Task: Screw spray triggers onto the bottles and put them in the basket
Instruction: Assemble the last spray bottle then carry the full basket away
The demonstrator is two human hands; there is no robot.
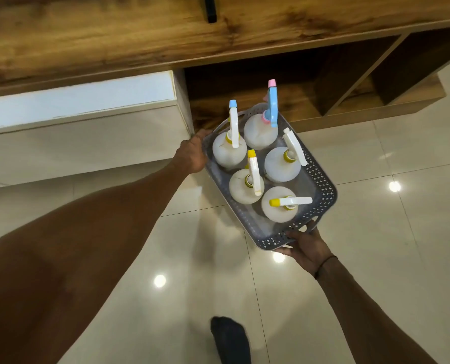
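bare left forearm fills the lower left of the view, running up to the left hand [191,155], whose fingers curl round the far-left end of a grey perforated plastic basket [321,179]. right hand [306,248] grips the basket's near end from below, thumb hooked over the rim by the handle slot; a thin dark band [323,266] circles that wrist. between the two hands the basket hangs in the air above glossy cream floor tiles [350,258], tilted a little. inside it stand five white translucent plastic bottles [229,153], each with a spray trigger on top: one pale blue trigger with pink tip [272,106] farthest from the right hand, one white trigger with blue tip [233,124] nearest the left hand, and three white triggers with yellow collars [254,176] closer to the right hand. beyond the left hand sits a brown wooden cabinet with open shelves [271,82]. below the right hand, a foot in a dark sock [229,337] rests on the tiles
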